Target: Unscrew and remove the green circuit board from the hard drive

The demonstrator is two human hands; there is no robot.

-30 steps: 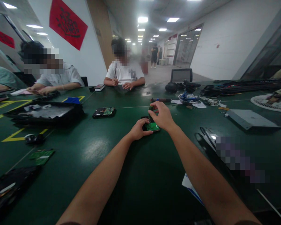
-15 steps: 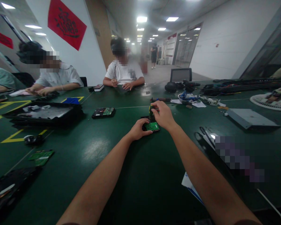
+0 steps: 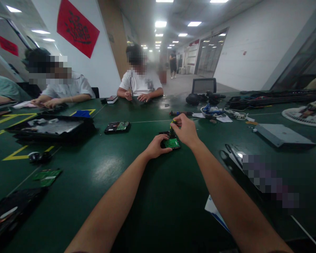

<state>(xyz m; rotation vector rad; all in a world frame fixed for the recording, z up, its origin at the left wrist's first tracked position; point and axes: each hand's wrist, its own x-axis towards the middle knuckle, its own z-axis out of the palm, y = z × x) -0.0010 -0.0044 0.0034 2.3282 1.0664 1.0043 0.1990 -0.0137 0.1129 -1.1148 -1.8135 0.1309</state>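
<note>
A small hard drive with a green circuit board (image 3: pixel 172 143) lies on the dark green table in front of me. My left hand (image 3: pixel 158 147) grips its left side, thumb along the near edge and fingers at the far side. In my right hand (image 3: pixel 184 130) is a screwdriver (image 3: pixel 172 129) with a dark and yellow-green handle, held upright over the far part of the drive. Its tip is too small and dark to make out. Just beyond my right hand lies another dark, rod-shaped tool (image 3: pixel 181 113).
Left of my hands sits another hard drive (image 3: pixel 117 127); farther left are a black tray (image 3: pixel 52 128) and a loose green circuit board (image 3: pixel 47 177). A grey metal box (image 3: pixel 284 135) and a basket of blue cables (image 3: pixel 210 111) are right. Two people work across the table.
My right hand has turned slightly around the screwdriver, and the handle leans a little differently. The left hand keeps its hold on the drive. The whole view has shifted slightly.
</note>
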